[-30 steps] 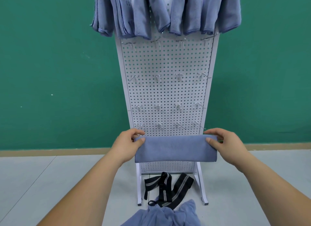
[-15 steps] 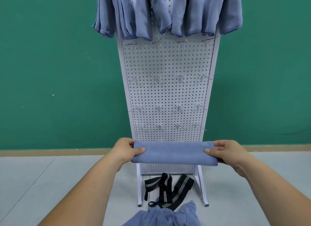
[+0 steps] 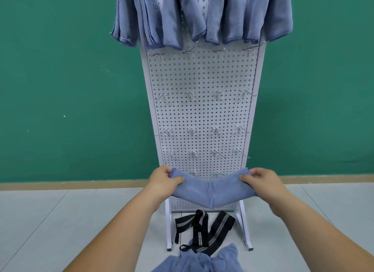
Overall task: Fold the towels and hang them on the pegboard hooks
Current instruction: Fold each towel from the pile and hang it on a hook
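Observation:
A folded blue towel [image 3: 210, 192] hangs between my hands in front of the lower part of the white pegboard [image 3: 202, 113]. Its middle sags into a V. My left hand [image 3: 162, 180] grips its left end and my right hand [image 3: 261, 180] grips its right end. Several blue towels [image 3: 202, 16] hang from the top row of hooks. Rows of bare metal hooks [image 3: 190, 94] stick out of the board below them.
A heap of blue towels [image 3: 200, 261] lies at the bottom edge of the view. A black strap with grey stripes [image 3: 202, 229] lies on the grey floor between the pegboard's feet. A green wall stands behind.
My hands have come closer together and the towel, held flat and straight before, now sags in the middle. It has also dropped a little lower against the board.

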Available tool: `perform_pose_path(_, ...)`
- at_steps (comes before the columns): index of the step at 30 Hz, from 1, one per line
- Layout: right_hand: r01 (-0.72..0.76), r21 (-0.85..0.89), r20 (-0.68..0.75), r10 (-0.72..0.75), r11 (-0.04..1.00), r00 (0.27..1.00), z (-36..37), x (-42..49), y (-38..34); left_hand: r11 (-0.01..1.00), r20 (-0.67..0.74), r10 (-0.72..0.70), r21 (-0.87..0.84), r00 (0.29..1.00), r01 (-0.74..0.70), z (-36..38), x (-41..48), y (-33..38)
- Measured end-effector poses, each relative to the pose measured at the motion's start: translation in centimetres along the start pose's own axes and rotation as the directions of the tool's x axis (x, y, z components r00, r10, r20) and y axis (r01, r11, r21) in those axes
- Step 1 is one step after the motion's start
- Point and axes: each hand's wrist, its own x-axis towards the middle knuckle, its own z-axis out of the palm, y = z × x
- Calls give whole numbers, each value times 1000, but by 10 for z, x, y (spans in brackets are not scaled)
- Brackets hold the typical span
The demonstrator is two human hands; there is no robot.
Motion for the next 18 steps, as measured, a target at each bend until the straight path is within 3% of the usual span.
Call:
perform_pose_path(6,160,-71,-16,-162,985,987,42,-28,-24,997,92,28,-72,995,-22,23,-18,16)
perform_pose_path(13,76,104,142,-90,992,986,80,-48,-30,949,175,-71,-291,982,120,39,-35,24)
perform_pose_path(18,93,149,104,-109,984,989,91,-56,-41,947,102,-12,-319,995,44,32,-46,25)
